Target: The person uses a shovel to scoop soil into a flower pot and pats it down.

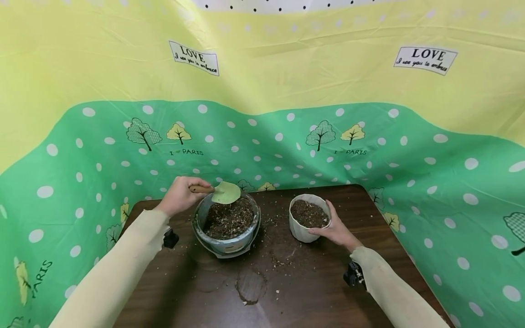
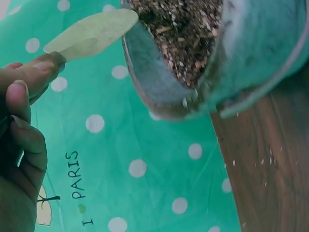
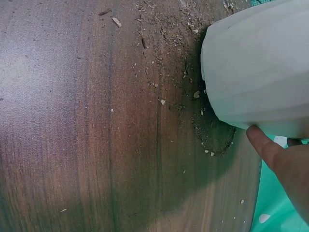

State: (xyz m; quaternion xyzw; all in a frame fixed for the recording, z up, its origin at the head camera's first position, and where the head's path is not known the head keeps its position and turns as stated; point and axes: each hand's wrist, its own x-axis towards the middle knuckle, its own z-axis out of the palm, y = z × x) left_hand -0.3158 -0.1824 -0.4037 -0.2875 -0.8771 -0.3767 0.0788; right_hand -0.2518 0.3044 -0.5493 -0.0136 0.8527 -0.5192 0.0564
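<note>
My left hand [image 1: 179,195] grips the wooden handle of a small trowel [image 1: 226,193] with a pale green blade. The blade is over the back rim of a round blue-grey pot [image 1: 239,243] that holds dark soil [image 1: 229,221]. In the left wrist view the trowel blade [image 2: 91,34] shows beside the pot's rim, bare of soil on the side seen. On the right, my right hand [image 1: 337,231] holds a white ribbed pot [image 1: 301,233] by its right side, thumb in front. Soil [image 1: 308,214] fills that pot to a little below its rim.
Both pots are on a dark brown wooden table [image 1: 311,282]. Crumbs of soil and a ring-shaped dirt mark [image 1: 251,287] lie on it. A green and yellow printed curtain [image 1: 262,141] hangs close behind and along the sides.
</note>
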